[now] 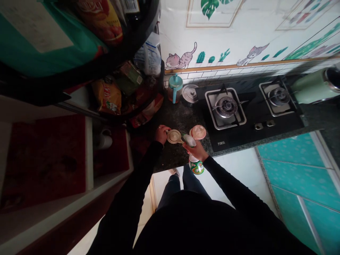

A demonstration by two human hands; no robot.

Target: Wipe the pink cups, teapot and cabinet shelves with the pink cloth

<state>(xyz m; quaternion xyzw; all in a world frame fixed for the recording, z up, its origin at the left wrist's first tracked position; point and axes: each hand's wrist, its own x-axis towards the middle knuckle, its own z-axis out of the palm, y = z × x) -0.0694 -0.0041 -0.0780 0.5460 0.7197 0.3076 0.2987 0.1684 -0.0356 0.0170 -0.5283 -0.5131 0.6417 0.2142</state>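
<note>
On the dark counter, a small beige round cup (174, 135) with a short handle at its right stands between my two hands. My left hand (162, 134) is closed at the cup's left edge, fingers on its rim. My right hand (198, 151) is closed on a whitish, rounded container (189, 140), tilted towards the cup; its exact kind is unclear. A pink round lid (198, 132), with pale stuff in its middle, lies just beyond the right hand. Below my right wrist stands a green and white labelled jar (196, 167), partly hidden by the hand.
A gas stove (231, 134) is at the right, with a green kettle-like vessel (313, 86) beyond it. A teal-lidded jug (175, 88) and a metal-lidded pot (190, 93) stand by the wall. Shelves of packets (107, 95) overhang the left side.
</note>
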